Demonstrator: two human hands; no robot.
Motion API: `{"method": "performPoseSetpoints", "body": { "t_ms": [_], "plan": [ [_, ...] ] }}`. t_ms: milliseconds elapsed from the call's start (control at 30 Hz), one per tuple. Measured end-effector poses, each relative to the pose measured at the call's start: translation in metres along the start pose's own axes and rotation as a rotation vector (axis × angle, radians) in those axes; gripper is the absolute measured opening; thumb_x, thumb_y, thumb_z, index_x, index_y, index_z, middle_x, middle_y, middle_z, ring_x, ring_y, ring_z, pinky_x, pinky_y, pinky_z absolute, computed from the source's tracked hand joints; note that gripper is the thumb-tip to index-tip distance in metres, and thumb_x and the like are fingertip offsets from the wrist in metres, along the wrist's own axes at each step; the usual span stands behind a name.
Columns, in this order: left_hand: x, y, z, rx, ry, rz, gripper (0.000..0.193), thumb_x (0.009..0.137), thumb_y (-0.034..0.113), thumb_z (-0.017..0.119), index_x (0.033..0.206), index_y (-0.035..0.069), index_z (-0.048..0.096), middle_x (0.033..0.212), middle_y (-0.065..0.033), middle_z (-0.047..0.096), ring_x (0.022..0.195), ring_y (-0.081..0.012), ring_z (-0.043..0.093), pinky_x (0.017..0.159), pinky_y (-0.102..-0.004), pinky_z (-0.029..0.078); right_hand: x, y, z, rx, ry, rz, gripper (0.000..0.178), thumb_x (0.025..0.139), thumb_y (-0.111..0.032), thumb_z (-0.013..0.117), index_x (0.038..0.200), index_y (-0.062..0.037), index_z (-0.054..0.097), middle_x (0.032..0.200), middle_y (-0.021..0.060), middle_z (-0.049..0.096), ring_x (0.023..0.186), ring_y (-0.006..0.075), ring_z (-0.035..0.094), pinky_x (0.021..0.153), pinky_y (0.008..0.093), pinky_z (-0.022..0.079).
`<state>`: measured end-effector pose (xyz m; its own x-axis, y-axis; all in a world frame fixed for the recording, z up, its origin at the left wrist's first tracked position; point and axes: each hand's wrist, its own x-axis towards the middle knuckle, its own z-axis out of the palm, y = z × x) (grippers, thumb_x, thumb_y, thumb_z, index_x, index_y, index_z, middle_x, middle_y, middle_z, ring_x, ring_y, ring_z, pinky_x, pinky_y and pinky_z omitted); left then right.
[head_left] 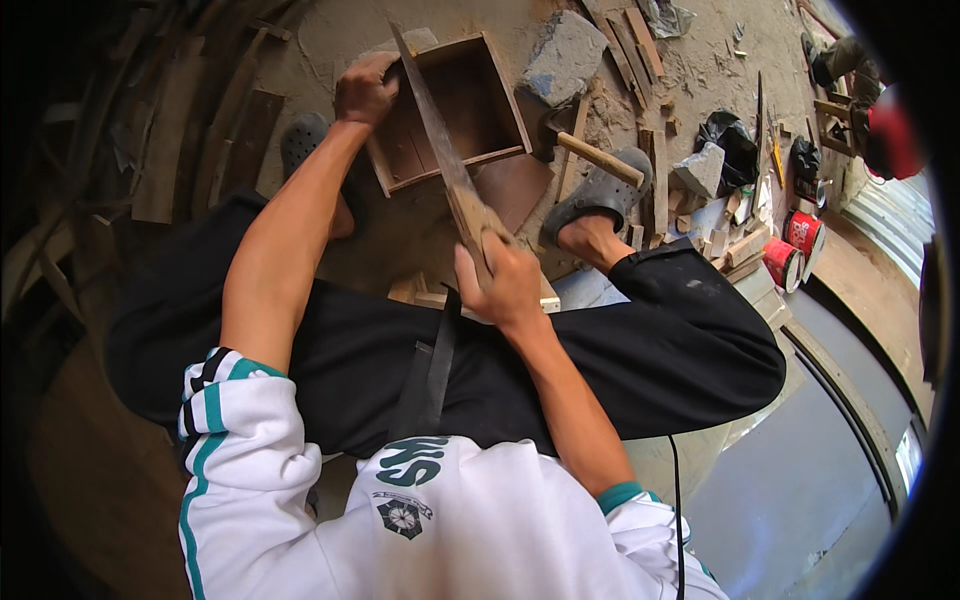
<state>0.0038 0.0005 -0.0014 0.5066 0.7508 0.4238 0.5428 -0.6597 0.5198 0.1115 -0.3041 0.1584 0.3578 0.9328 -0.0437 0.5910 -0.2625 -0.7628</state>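
My right hand (508,282) is wrapped round the wooden handle of a handsaw (432,122). Its long blade slants up and away to the left, crossing over an open wooden box (484,158) on the ground between my feet. At the box's far left corner, my left hand (367,90) grips the rim with bent fingers. The blade passes close to that hand; whether its teeth touch the wood I cannot tell. Inside, the box's brown bottom panel (400,140) shows on both sides of the blade. A brown flat board (512,188) lies under its near right corner.
A hammer (598,158) rests by my right clog (605,195). Beyond it sits a grey concrete block (565,58). Long planks (180,130) lie at the left. Wood offcuts, a black plastic bag (730,145) and red cans (803,232) are at the right; another person (865,100) is farther off.
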Motion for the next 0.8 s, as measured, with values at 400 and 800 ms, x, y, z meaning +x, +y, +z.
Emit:
{"method": "performPoseSetpoints", "body": {
  "t_ms": [400,800],
  "plan": [
    [0.001,0.008,-0.001,0.015,0.005,-0.011,0.026,0.082,0.015,0.072,0.107,0.016,0.073,0.105,-0.0088,0.072,0.096,-0.0303,0.069,0.085,-0.0397,0.056,0.013,0.001,-0.002,0.417,0.011,0.282,0.022,0.094,-0.016,0.065,0.081,0.0009,0.062,0.059,0.0096,0.053,0.056,0.0117,0.054,0.053,0.0330,0.042],
    [0.000,0.010,-0.005,0.004,-0.011,-0.018,0.031,0.081,0.012,0.071,0.112,0.015,0.072,0.108,-0.0093,0.072,0.100,-0.0312,0.068,0.089,-0.0393,0.054,0.002,-0.003,0.004,0.402,0.092,0.156,0.024,0.095,-0.014,0.064,0.076,-0.0008,0.058,0.060,0.0105,0.053,0.054,0.0145,0.050,0.052,0.0348,0.040]
  ]
}}
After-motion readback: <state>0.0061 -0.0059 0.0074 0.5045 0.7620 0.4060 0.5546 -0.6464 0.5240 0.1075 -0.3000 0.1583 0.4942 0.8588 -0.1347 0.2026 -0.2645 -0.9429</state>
